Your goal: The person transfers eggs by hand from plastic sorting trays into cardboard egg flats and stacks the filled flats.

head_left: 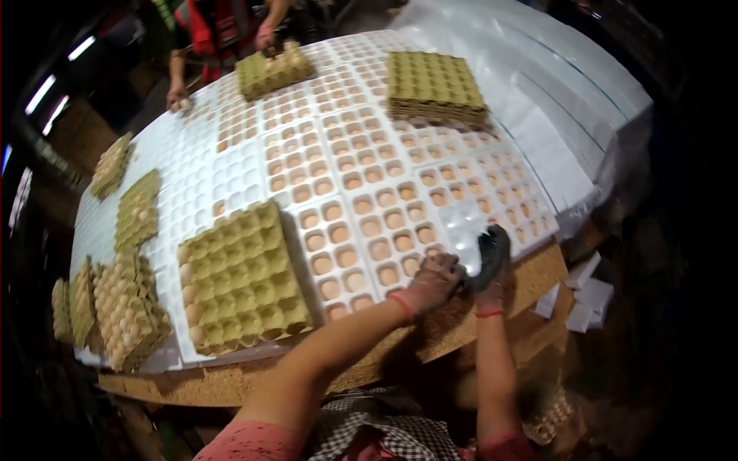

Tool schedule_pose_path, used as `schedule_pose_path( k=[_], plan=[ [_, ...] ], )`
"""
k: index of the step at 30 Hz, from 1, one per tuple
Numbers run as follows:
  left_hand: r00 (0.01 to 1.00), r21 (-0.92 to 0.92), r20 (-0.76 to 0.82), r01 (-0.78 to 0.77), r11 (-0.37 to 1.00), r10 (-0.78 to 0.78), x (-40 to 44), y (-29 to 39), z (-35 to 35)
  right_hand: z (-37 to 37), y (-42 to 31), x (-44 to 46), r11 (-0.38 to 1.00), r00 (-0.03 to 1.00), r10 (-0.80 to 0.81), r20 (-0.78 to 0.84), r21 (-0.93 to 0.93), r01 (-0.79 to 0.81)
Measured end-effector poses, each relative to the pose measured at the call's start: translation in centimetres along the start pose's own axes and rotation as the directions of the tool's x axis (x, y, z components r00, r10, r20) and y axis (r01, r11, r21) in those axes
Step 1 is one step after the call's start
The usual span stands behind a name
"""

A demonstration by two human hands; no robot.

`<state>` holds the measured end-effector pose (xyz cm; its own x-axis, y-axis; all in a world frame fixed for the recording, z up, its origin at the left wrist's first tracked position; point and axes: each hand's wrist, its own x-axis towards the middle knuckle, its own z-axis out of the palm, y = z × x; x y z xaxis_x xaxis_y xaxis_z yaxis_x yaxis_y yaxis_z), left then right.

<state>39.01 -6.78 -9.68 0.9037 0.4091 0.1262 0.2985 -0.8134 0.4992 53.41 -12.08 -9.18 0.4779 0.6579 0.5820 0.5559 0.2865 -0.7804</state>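
Note:
Near the front right of the table lies a small white lid-like piece [463, 227] with a bumpy top, over part of the egg-filled white trays [374, 265]. My right hand [492, 261], in a dark-palmed glove with a red cuff, is curled at the right edge of this piece. My left hand [435, 283], also with a red cuff, has its bent fingers at the front edge, close beside the right hand. Exactly how the fingers grip is partly hidden. Pale brown eggs sit in the tray cells around both hands.
A large green-yellow egg flat [242, 280] stands left of my arms, with several eggs along one side. Another flat stack [434, 84] is at the back right. Egg-loaded flats [127, 307] line the left edge. A person in a red vest [223, 31] handles eggs across the table.

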Motion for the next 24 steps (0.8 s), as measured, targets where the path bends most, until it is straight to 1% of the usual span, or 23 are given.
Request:
schedule_pose_path(
  k=[1, 2, 3, 4, 6, 7, 8, 9, 10, 11, 12, 13, 14, 16, 17, 19, 20, 22, 23, 24],
  plan=[
    [0.997, 0.119, 0.056, 0.048, 0.992, -0.055, -0.6, 0.0, 1.3, -0.4, 1.7, -0.2, 0.996, 0.996, 0.084, -0.03, -0.01, -0.084],
    [1.0, 0.113, 0.012, 0.016, 0.993, -0.018, -1.4, -0.3, 1.4, -0.3, 1.6, -0.1, 0.977, 0.977, 0.192, -0.092, 0.111, -0.182],
    [0.995, 0.086, -0.099, -0.012, 0.996, 0.021, -3.2, 0.3, -0.1, -0.1, -0.4, 0.5, 0.872, 0.934, 0.351, -0.066, 0.385, -0.301],
    [0.989, -0.022, -0.146, -0.015, 1.0, 0.011, -5.2, 1.1, -3.2, 0.8, -2.7, 0.6, 0.888, 0.941, 0.337, -0.035, 0.344, -0.305],
    [0.936, -0.126, -0.342, 0.042, 0.991, -0.084, -11.6, 1.2, -9.7, 4.3, -7.9, 0.6, 0.887, 0.938, 0.344, 0.035, 0.314, -0.337],
    [0.882, -0.114, -0.434, 0.145, 0.983, -0.181, -15.8, 0.4, -12.5, 6.5, -9.7, -0.2, 0.901, 0.95, 0.252, 0.186, 0.315, -0.3],
    [0.811, -0.113, -0.523, 0.239, 0.964, -0.262, -20.5, -0.1, -15.4, 8.9, -11.9, -1.0, 0.913, 0.934, 0.15, 0.324, 0.318, -0.256],
    [0.706, -0.131, -0.607, 0.365, 0.922, -0.365, -25.3, -0.2, -18.3, 11.7, -15.0, -1.9, 0.931, 0.885, -0.015, 0.466, 0.33, -0.158],
    [0.543, -0.233, -0.679, 0.48, 0.846, -0.495, -29.6, -0.8, -19.8, 14.9, -18.5, -2.8, 0.932, 0.791, -0.174, 0.587, 0.357, -0.06],
    [0.372, -0.337, -0.695, 0.587, 0.736, -0.615, -33.7, -1.2, -20.7, 17.8, -22.4, -2.8, 0.917, 0.641, -0.36, 0.678, 0.383, 0.11],
    [0.311, -0.29, -0.709, 0.689, 0.664, -0.632, -37.4, -1.4, -21.5, 21.2, -24.8, -4.2, 0.866, 0.538, -0.5, 0.679, 0.405, 0.294],
    [0.338, -0.132, -0.701, 0.804, 0.58, -0.628, -41.1, -1.9, -21.4, 24.5, -26.7, -5.8, 0.839, 0.484, -0.543, 0.686, 0.414, 0.353],
    [0.453, 0.068, -0.624, 0.843, 0.533, -0.637, -43.2, -1.7, -21.7, 27.8, -28.1, -7.4, 0.806, 0.428, -0.582, 0.692, 0.423, 0.413],
    [0.576, 0.228, -0.389, 0.817, 0.53, -0.719, -45.6, -2.1, -21.2, 34.7, -28.4, -11.4, 0.739, 0.244, -0.588, 0.771, 0.39, 0.549],
    [0.589, 0.22, -0.374, 0.806, 0.549, -0.716, -46.2, -2.5, -20.5, 36.3, -28.9, -12.7, 0.74, 0.241, -0.583, 0.776, 0.384, 0.552],
    [0.657, 0.223, -0.426, 0.742, 0.632, -0.622, -47.4, -3.7, -20.1, 38.6, -29.7, -14.3, 0.646, 0.088, -0.446, 0.891, 0.252, 0.72],
    [0.691, 0.233, -0.454, 0.702, 0.673, -0.563, -47.9, -4.4, -19.8, 39.2, -29.6, -14.9, 0.645, 0.092, -0.435, 0.896, 0.238, 0.726],
    [0.732, 0.26, -0.524, 0.623, 0.738, -0.434, -48.4, -5.1, -18.9, 39.5, -29.1, -15.6, 0.687, 0.182, -0.466, 0.866, 0.225, 0.691],
    [0.73, 0.241, -0.52, 0.623, 0.744, -0.443, -48.8, -5.4, -18.8, 39.5, -28.3, -15.2, 0.767, 0.167, -0.425, 0.89, 0.257, 0.588],
    [0.735, 0.24, -0.522, 0.612, 0.753, -0.432, -49.2, -5.4, -18.8, 39.2, -27.8, -14.2, 0.766, 0.173, -0.418, 0.892, 0.244, 0.595]
  ],
)
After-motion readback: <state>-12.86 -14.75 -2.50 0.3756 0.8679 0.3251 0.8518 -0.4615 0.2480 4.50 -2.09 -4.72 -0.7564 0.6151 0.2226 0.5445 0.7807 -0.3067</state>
